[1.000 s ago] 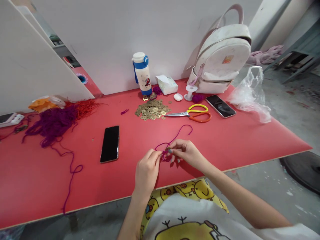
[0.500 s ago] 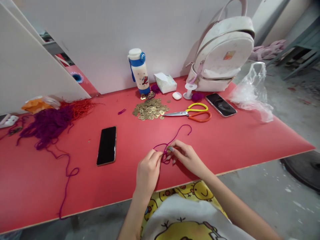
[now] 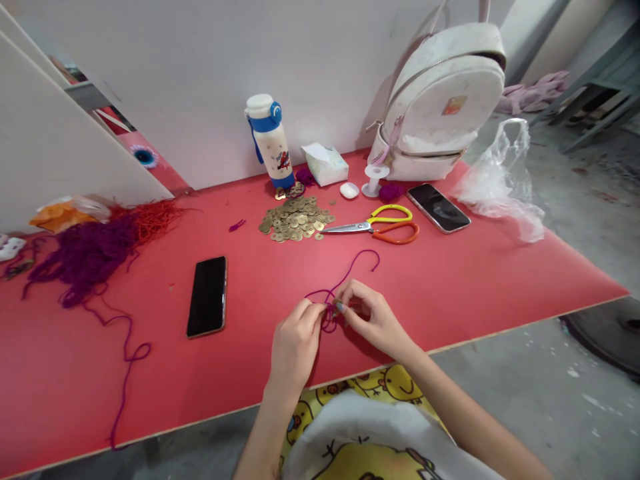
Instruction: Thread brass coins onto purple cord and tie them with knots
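"What are you seeing at the near edge of the red tabletop (image 3: 430, 287)?"

"From my distant post, I am watching a person's left hand (image 3: 295, 339) pinching a thin purple cord (image 3: 329, 311) between thumb and forefinger, its small loops hanging together between the two hands."

"And the right hand (image 3: 373, 317)?"

"It is facing the left, thumb and forefinger gripping what I am reading as a small round brass-coloured disc (image 3: 337, 303), just beside the loops. Its remaining fingers are curling; whether they are pressing on the cord, I cannot tell."

"Where is the loose end going?"

"It is arcing out beyond the hands and hooking back at the tip."

"What is surrounding them?"

"Past the hands, a heap of holed brass-coloured discs (image 3: 295, 219) is lying beside metal scissors with yellow and orange handles (image 3: 369, 227), points toward the pile. A white-and-blue bottle (image 3: 273, 147) is standing upright behind it. A black-screened smartphone (image 3: 207, 297) is resting on the left, a purple yarn tangle (image 3: 90, 253) spreading farther off."
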A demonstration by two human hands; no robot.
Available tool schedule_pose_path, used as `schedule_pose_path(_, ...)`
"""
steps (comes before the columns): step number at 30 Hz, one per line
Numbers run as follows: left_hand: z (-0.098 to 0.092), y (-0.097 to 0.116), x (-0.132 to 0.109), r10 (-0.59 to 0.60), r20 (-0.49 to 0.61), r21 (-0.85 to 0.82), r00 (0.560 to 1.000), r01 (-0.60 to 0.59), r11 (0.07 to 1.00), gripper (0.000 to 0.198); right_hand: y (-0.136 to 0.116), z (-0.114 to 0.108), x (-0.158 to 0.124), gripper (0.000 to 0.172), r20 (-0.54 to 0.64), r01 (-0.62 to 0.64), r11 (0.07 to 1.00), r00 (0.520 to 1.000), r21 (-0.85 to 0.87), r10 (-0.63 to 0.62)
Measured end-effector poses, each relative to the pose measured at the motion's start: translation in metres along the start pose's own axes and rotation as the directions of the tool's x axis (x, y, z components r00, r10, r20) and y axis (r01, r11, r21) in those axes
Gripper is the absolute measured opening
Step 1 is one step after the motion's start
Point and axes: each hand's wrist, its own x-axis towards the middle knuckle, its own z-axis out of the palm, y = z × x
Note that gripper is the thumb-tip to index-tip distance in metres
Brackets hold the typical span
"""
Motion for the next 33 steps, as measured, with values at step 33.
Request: schedule_pose_path(33, -0.005, -0.011, -0.012, -0.174, -0.106, -0.418, 0.979, 0.115, 0.901, 0.025, 0.007, -0.023, 0.001, 0.021, 0.005, -0.165, 0.982, 0.986, -0.088, 0.166)
